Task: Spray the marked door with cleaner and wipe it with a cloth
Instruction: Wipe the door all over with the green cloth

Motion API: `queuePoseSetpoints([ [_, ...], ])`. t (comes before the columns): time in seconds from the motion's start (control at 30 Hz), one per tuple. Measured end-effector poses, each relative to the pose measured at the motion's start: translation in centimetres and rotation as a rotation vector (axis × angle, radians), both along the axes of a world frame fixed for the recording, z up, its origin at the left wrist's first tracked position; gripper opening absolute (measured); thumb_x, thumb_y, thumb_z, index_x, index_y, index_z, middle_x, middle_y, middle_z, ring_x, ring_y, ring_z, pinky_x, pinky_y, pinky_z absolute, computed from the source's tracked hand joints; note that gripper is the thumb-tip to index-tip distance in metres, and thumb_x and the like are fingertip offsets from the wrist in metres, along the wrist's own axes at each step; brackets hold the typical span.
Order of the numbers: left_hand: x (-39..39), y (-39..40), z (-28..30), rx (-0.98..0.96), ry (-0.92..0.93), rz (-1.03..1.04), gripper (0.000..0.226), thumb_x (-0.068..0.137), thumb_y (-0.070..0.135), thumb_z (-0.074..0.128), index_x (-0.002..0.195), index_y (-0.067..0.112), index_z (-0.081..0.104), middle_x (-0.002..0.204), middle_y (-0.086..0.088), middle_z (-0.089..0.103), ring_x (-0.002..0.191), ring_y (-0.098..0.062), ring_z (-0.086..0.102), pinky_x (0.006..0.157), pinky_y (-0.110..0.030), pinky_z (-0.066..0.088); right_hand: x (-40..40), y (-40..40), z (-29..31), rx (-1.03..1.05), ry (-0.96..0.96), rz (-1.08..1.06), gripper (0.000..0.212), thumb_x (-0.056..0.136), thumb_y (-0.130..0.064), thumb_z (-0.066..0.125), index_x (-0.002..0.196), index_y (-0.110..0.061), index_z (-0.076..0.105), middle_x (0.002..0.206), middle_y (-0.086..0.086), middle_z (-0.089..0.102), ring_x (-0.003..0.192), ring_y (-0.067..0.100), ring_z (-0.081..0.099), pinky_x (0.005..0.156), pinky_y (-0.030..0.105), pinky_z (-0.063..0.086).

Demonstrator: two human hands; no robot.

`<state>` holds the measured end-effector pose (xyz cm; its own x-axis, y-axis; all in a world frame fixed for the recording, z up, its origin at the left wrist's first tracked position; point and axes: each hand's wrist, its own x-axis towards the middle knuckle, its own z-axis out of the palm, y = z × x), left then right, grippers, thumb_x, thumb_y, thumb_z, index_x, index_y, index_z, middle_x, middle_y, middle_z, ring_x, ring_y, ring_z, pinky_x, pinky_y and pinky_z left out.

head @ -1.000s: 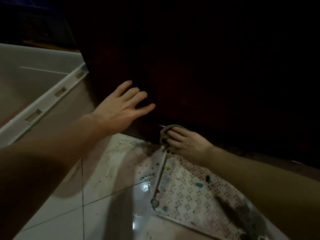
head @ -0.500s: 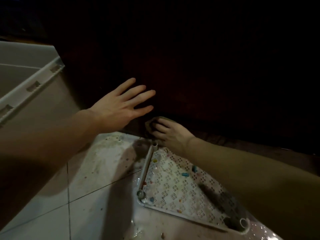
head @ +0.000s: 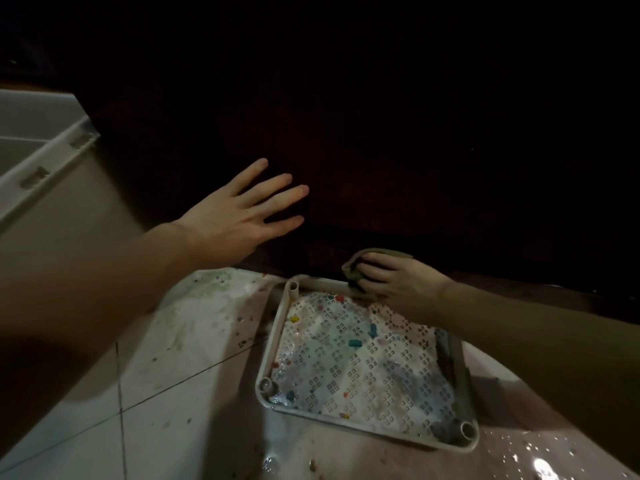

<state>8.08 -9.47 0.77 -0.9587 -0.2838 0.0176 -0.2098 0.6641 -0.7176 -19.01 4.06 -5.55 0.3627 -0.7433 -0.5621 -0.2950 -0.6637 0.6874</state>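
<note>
Bottom of frame: wet tile floor (head: 166,403) w/ a white holey tray (head: 363,368) lying flat, mid-low right. Just past it the right hand (head: 398,282) has fingers curled on a cloth (head: 367,263), pushing it at the bottom edge of the dark door (head: 398,150), prob. to rub marks there. The tray sits close, so it may get bumped. Left hand (head: 242,216), mid frame, is flat w/ fingers spread on the door, likely to keep it from swinging. White bin (head: 41,164) at upper left. No spray seen.

left hand (head: 239,216) flat on door (head: 398,133) | right hand (head: 398,282) presses cloth (head: 360,268) at door's foot
</note>
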Motion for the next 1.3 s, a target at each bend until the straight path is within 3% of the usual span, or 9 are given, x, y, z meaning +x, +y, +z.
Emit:
queuePoseSetpoints([
  [0.33, -2.6, 0.4, 0.5, 0.027, 0.055, -0.129, 0.073, 0.075, 0.026, 0.074, 0.142, 0.019, 0.047, 0.157, -0.016, 0.017, 0.143, -0.035, 0.016, 0.118, -0.059, 0.005, 4.1, -2.1, 0.1, -0.054, -0.045, 0.027, 0.066, 0.101, -0.043, 0.036, 0.158, -0.021, 0.012, 0.165, 0.003, 0.002, 0.151, 0.031, -0.007, 0.118, 0.051, -0.013],
  [0.53, -5.8, 1.4, 1.2, 0.016, -0.006, -0.202, 0.067, 0.074, 0.022, 0.073, 0.138, 0.018, 0.052, 0.157, -0.016, 0.015, 0.144, -0.032, 0.015, 0.118, -0.057, -0.003, -1.3, 2.0, 0.6, -0.005, 0.118, 0.070, 0.055, 0.101, -0.039, 0.042, 0.151, -0.016, 0.034, 0.159, 0.003, 0.019, 0.144, 0.033, 0.013, 0.117, 0.047, 0.016],
  [0.6, -6.3, 1.8, 1.7, 0.007, -0.049, -0.196, 0.066, 0.077, 0.022, 0.071, 0.139, 0.019, 0.051, 0.156, -0.016, 0.008, 0.146, -0.031, 0.013, 0.117, -0.056, -0.007, -3.3, 3.1, 0.6, -0.088, 0.135, -0.013, 0.056, 0.105, -0.039, 0.034, 0.150, -0.006, 0.031, 0.155, -0.017, 0.024, 0.144, 0.017, 0.017, 0.119, 0.038, 0.015],
  [0.67, -6.5, 2.1, 1.8, 0.005, -0.126, -0.130, 0.066, 0.087, 0.025, 0.061, 0.148, 0.022, 0.037, 0.156, -0.016, -0.008, 0.146, -0.030, -0.005, 0.114, -0.056, -0.018, -4.4, 3.4, 1.1, -0.342, 0.155, -0.012, 0.063, 0.107, -0.042, 0.022, 0.149, 0.005, 0.023, 0.145, -0.039, 0.026, 0.140, -0.007, 0.017, 0.121, 0.027, 0.008],
  [0.8, -6.8, 2.2, 1.5, 0.001, -0.299, 0.018, 0.064, 0.100, 0.027, 0.034, 0.155, 0.024, 0.000, 0.144, -0.012, -0.040, 0.131, -0.027, -0.038, 0.098, -0.052, -0.040, -2.9, 3.0, 1.2, -0.020, 0.080, 0.036, 0.054, 0.103, -0.032, 0.036, 0.152, -0.013, 0.025, 0.160, 0.006, 0.020, 0.147, 0.030, 0.013, 0.121, 0.046, 0.009],
  [0.97, -7.5, 2.3, 1.9, -0.002, -0.314, 0.075, 0.064, 0.101, 0.030, 0.032, 0.154, 0.024, -0.002, 0.140, -0.011, -0.044, 0.129, -0.026, -0.038, 0.093, -0.051, -0.043, 0.3, 1.0, 0.8, -0.047, -0.021, -0.027, 0.070, 0.099, -0.045, 0.040, 0.158, -0.024, 0.010, 0.166, 0.006, 0.000, 0.151, 0.032, -0.005, 0.119, 0.054, -0.008],
  [1.13, -7.8, 2.0, 2.0, -0.011, -0.163, -0.138, 0.063, 0.082, 0.029, 0.065, 0.142, 0.023, 0.047, 0.155, -0.014, 0.000, 0.142, -0.024, -0.006, 0.114, -0.054, -0.021, -1.1, 2.1, 0.9, -0.071, 0.046, -0.012, 0.068, 0.100, -0.045, 0.040, 0.158, -0.021, 0.013, 0.165, 0.004, 0.006, 0.151, 0.033, -0.003, 0.119, 0.055, -0.006],
  [1.23, -8.7, 2.0, 1.5, -0.005, -0.227, -0.067, 0.061, 0.096, 0.028, 0.044, 0.153, 0.025, 0.022, 0.150, -0.012, -0.028, 0.137, -0.026, -0.028, 0.101, -0.053, -0.037, -3.3, 3.8, 1.4, -0.044, 0.155, 0.060, 0.060, 0.102, -0.041, 0.039, 0.154, -0.018, 0.023, 0.162, 0.004, 0.017, 0.149, 0.034, 0.006, 0.121, 0.053, 0.003],
  [1.3, -8.7, 2.2, 1.5, 0.002, -0.180, -0.094, 0.060, 0.096, 0.028, 0.043, 0.152, 0.025, 0.024, 0.151, -0.011, -0.026, 0.138, -0.025, -0.025, 0.103, -0.053, -0.036, -4.8, 4.6, 1.0, -0.027, 0.195, 0.043, 0.052, 0.103, -0.036, 0.035, 0.152, -0.018, 0.028, 0.159, -0.001, 0.023, 0.147, 0.032, 0.012, 0.120, 0.050, 0.008],
])
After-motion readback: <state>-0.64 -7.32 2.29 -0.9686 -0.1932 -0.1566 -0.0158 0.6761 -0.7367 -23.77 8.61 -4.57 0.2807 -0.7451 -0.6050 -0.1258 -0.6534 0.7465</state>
